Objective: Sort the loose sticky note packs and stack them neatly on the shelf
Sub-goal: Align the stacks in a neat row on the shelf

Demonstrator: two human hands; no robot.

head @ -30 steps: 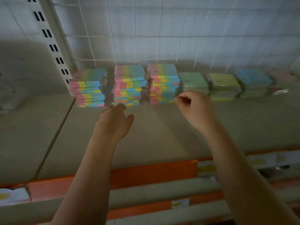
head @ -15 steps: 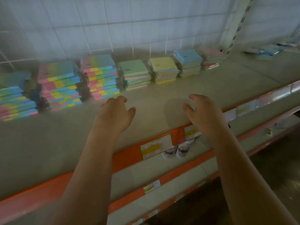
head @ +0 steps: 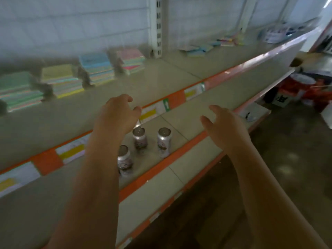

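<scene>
Both hands are hanging in the air in front of the shelving, holding nothing. The left hand (head: 116, 114) is hovering over the front edge of the upper shelf (head: 161, 83), fingers loosely curled; the right hand (head: 224, 126) is reaching out over the shelf below with its fingers spread and relaxed.

The stacked sticky note packs are sitting in a row along the back of the upper shelf, left of the slotted upright (head: 156, 26) — a green-topped stack (head: 18, 90) at the far left, then a yellow-topped stack (head: 61, 79), a blue-topped stack (head: 97, 68) and a pink-topped stack (head: 132, 61), each just beside the next. To the right of the upright, loose sticky note packs (head: 208, 47) are lying scattered and unstacked near the back wall, well apart from both hands.

Three cans (head: 143, 146) are standing upright on the lower shelf, between the two forearms, one partly hidden by the left arm.
</scene>
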